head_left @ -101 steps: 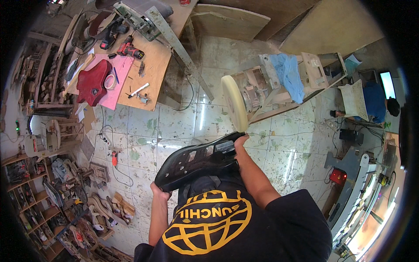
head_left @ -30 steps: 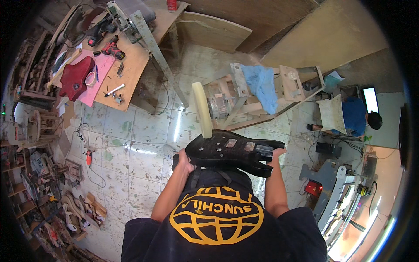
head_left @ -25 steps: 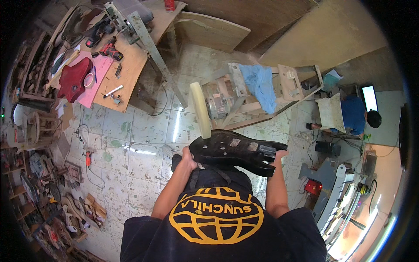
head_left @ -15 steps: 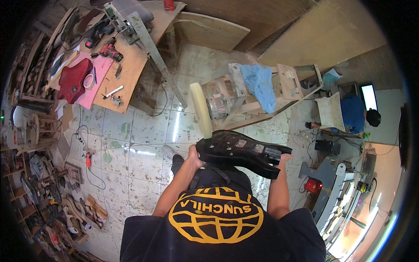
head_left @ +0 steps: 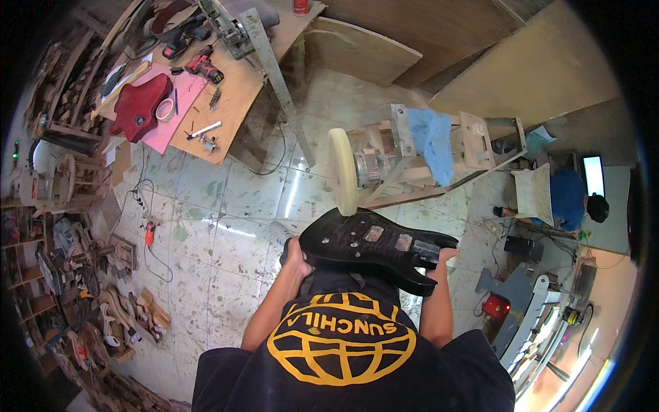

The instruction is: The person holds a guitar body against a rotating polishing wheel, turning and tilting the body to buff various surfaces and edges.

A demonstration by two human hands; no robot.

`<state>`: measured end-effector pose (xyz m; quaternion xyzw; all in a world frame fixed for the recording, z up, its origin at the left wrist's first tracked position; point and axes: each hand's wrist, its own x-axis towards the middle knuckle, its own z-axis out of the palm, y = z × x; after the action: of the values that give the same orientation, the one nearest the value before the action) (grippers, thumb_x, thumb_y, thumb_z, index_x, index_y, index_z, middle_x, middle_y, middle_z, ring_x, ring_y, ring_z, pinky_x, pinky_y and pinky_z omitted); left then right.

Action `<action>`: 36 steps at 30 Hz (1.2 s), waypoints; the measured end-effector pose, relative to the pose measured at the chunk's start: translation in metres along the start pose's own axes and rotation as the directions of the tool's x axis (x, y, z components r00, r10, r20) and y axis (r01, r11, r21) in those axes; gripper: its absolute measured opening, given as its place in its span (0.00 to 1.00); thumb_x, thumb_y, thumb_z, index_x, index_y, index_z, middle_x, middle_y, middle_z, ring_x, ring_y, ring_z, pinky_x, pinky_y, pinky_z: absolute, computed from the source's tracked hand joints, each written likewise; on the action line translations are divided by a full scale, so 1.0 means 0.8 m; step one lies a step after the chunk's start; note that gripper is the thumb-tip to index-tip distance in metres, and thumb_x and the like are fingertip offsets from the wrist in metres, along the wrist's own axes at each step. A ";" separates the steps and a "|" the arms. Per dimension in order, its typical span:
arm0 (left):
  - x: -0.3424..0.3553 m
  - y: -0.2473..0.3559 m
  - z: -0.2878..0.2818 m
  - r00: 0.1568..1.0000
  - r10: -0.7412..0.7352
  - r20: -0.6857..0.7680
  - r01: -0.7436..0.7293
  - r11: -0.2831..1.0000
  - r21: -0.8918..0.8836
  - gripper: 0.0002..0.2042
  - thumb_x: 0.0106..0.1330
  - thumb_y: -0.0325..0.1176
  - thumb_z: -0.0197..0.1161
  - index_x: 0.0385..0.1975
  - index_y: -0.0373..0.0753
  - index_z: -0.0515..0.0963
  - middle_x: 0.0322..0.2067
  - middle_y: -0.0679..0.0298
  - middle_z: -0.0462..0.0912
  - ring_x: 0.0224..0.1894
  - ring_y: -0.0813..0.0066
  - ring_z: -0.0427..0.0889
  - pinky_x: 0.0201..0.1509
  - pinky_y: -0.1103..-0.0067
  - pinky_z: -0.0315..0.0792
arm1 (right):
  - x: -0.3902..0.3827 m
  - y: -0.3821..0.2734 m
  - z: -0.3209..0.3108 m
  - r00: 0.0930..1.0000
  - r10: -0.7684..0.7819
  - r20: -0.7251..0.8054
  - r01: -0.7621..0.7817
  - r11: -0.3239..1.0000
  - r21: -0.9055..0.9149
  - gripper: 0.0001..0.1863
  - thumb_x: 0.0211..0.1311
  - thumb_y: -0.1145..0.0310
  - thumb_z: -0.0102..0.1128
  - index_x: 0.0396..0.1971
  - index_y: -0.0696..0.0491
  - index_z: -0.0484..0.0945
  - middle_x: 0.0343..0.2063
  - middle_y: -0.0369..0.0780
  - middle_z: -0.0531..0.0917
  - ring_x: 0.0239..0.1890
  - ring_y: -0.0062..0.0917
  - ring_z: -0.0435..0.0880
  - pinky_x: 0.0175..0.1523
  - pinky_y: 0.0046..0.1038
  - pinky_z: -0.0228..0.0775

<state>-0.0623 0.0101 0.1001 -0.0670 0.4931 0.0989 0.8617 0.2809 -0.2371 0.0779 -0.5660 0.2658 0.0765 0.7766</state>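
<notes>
Between my hands I hold a glossy black electric guitar body (head_left: pixel 343 239), with its routed cavities and several holes facing up. My left hand (head_left: pixel 296 258) is closed on the rounded end at the left. At the horned end on the right, my right hand (head_left: pixel 445 257) grips the body near the neck pocket; its fingers are partly hidden beneath. The upper edge of the body meets the lower rim of a pale yellow buffing wheel (head_left: pixel 342 172), and whether they press together is hard to tell. The wheel is mounted on a motor (head_left: pixel 369 168).
A wooden stand (head_left: pixel 473 147) draped with a blue cloth (head_left: pixel 431 144) carries the motor. On the workbench (head_left: pixel 237 110), left, lie a red guitar body (head_left: pixel 141 106), a drill (head_left: pixel 204 66) and tape (head_left: pixel 165 109). A person (head_left: pixel 568 199) sits far right. A cord (head_left: pixel 161 264) trails over the floor.
The guitar body has tilted so more of its cavity side faces up, and its left end has swung toward the left. My hands moved with it. The surroundings shifted rightward in view.
</notes>
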 end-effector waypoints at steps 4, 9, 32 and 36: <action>-0.035 0.011 -0.003 0.998 0.054 -0.029 -0.055 0.998 -0.017 0.23 0.66 0.43 0.34 0.44 0.34 0.73 0.41 0.52 0.79 0.45 0.58 0.79 0.52 0.62 0.73 | -0.010 0.023 0.012 0.998 0.052 0.031 -0.052 0.999 -0.013 0.37 0.61 0.40 0.22 0.44 0.58 0.71 0.44 0.46 0.76 0.45 0.39 0.75 0.56 0.39 0.65; -0.063 0.027 -0.021 0.989 0.119 -0.090 -0.122 0.992 -0.029 0.22 0.65 0.42 0.36 0.42 0.34 0.74 0.40 0.51 0.79 0.43 0.57 0.79 0.51 0.62 0.73 | -0.018 0.057 0.033 0.990 0.121 0.071 -0.119 0.993 -0.027 0.37 0.61 0.40 0.22 0.44 0.58 0.70 0.45 0.46 0.76 0.46 0.39 0.75 0.56 0.39 0.65; -0.068 0.009 -0.009 0.991 0.088 -0.096 -0.087 0.996 0.013 0.23 0.64 0.44 0.37 0.42 0.34 0.75 0.42 0.51 0.79 0.45 0.56 0.78 0.54 0.60 0.71 | -0.029 0.021 0.008 0.998 0.055 0.016 -0.055 0.998 -0.005 0.38 0.62 0.40 0.21 0.48 0.59 0.69 0.47 0.47 0.75 0.48 0.40 0.73 0.57 0.40 0.64; -0.053 -0.001 0.007 0.997 0.050 -0.052 -0.049 0.998 0.037 0.19 0.64 0.41 0.39 0.39 0.36 0.75 0.38 0.54 0.80 0.41 0.60 0.80 0.49 0.64 0.74 | -0.020 -0.006 -0.009 1.000 -0.003 -0.017 0.003 1.000 0.010 0.38 0.62 0.40 0.21 0.48 0.59 0.69 0.48 0.47 0.74 0.49 0.40 0.73 0.58 0.40 0.64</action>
<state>-0.0785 0.0058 0.1394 -0.0419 0.5191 0.1095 0.8466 0.2672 -0.2423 0.0888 -0.5631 0.2719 0.0691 0.7773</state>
